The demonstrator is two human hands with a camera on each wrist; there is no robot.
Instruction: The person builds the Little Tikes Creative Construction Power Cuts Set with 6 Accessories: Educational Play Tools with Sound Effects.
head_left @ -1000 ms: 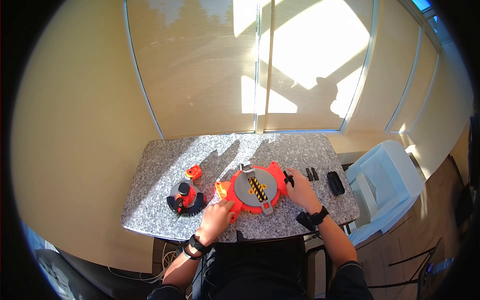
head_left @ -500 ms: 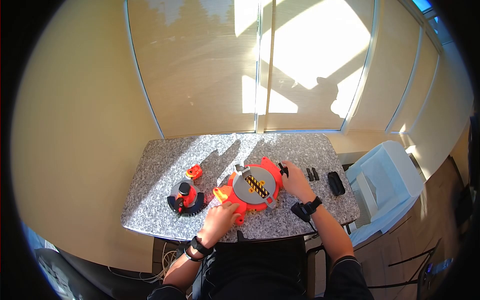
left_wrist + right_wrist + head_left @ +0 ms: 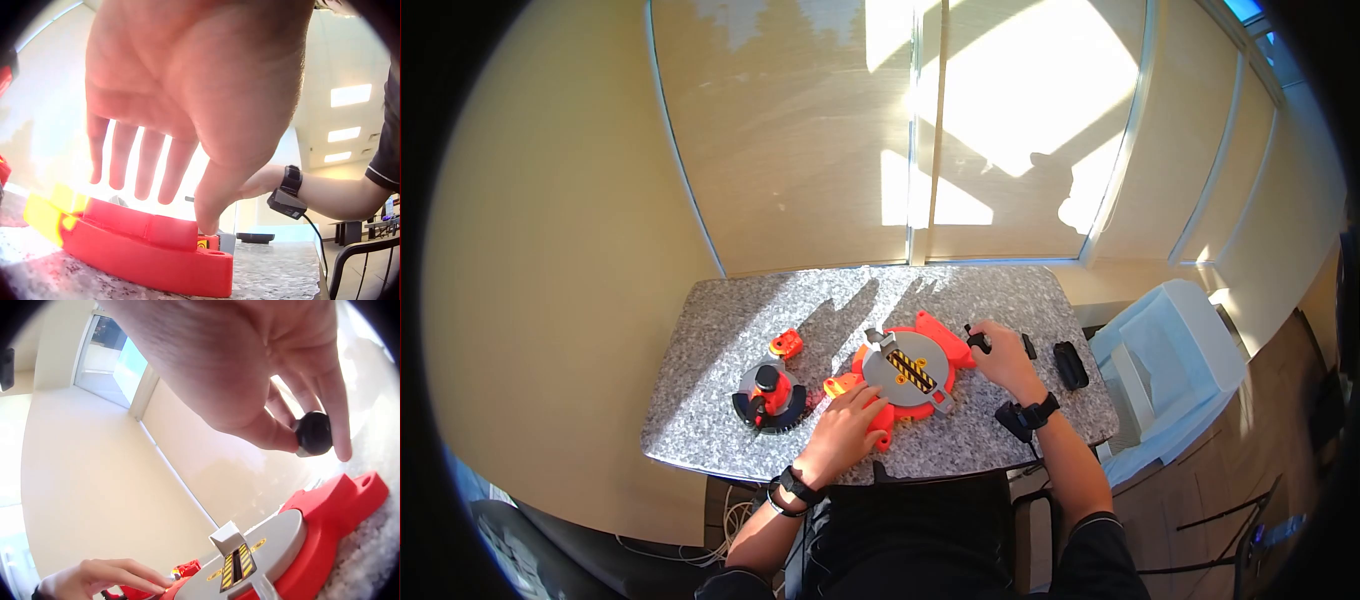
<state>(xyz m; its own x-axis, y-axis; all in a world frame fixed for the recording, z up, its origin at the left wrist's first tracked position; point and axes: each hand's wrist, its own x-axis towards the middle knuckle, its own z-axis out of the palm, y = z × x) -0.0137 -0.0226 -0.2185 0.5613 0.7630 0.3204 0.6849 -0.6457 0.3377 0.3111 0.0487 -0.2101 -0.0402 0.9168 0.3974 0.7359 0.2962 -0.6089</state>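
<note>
A red plastic toy saw base [image 3: 935,335] with a grey round turntable [image 3: 275,544] lies on the table. A slot plate [image 3: 237,567] with yellow and black stripes runs across the turntable. My left hand [image 3: 840,432] rests over the base's near left end. In the left wrist view its fingers [image 3: 147,165] are straight and spread just above the red edge. My right hand [image 3: 1003,355] is off the base's right end. Between thumb and fingers it pinches a small black knob-like round piece [image 3: 314,433], held above the base.
Left of the base stands a red and grey toy saw head [image 3: 772,388] with a black handle and dark guard. Behind it lies a small red and yellow part [image 3: 786,344]. A black strip [image 3: 1029,346] and black case [image 3: 1071,366] lie on the right, beside a blue-covered chair [image 3: 1175,370].
The base has turned clockwise and shifted slightly left. My left fingers have straightened over its end. My right hand has moved away to the right with the black piece.
</note>
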